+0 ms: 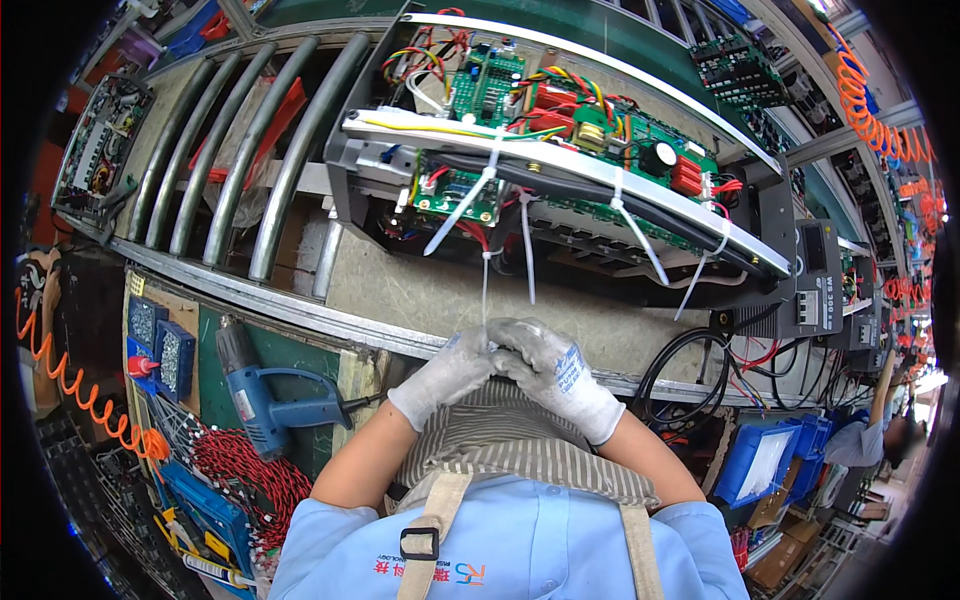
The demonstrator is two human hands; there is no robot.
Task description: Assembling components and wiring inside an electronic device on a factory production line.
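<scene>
Both my hands wear whitish work gloves and meet in front of an opened metal machine chassis (560, 165) with green circuit boards and coloured wires. A thin white cable tie (486, 285) runs down from a bundle of red wires under the chassis rail. Its lower end goes into the closed fingers of my left hand (452, 372). My right hand (560, 375) is closed against the left fingertips, and whatever lies between its fingers is hidden. Several more white cable ties (640, 240) hang with long tails from the rail and its black cables.
A blue heat gun (285, 395) lies on the green bench at left, near bins of screws (175, 355) and red wires (245, 465). Metal rollers (240, 150) run at upper left. Black cables (680, 375) coil at right by blue bins (765, 460); another person (865, 440) is beyond.
</scene>
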